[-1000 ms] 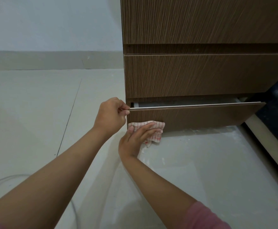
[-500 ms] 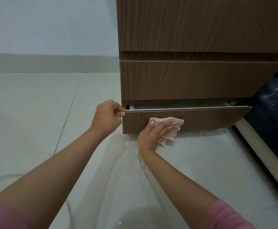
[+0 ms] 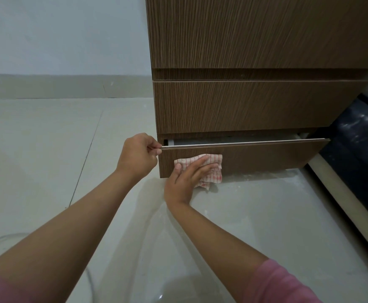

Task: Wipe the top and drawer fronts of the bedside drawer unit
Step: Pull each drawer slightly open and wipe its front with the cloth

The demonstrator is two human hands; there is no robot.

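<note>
The brown wood-grain drawer unit (image 3: 255,106) fills the upper right; its top is out of view. Its bottom drawer (image 3: 266,157) stands pulled out a little, the two fronts above it closed. My left hand (image 3: 138,155) pinches the top left corner of the bottom drawer's front. My right hand (image 3: 186,178) presses a white cloth with red checks (image 3: 213,171) flat against the left part of that front, fingers straight over the cloth.
Pale glossy floor tiles (image 3: 47,160) spread to the left and in front. A grey skirting and white wall (image 3: 58,40) stand behind. A dark bed side with a pale base rail (image 3: 353,154) runs along the right. A thin clear hose (image 3: 8,239) lies at bottom left.
My right hand slid the cloth rightward along the bottom drawer front, then back a little to the left. My left hand kept its pinch on the corner.
</note>
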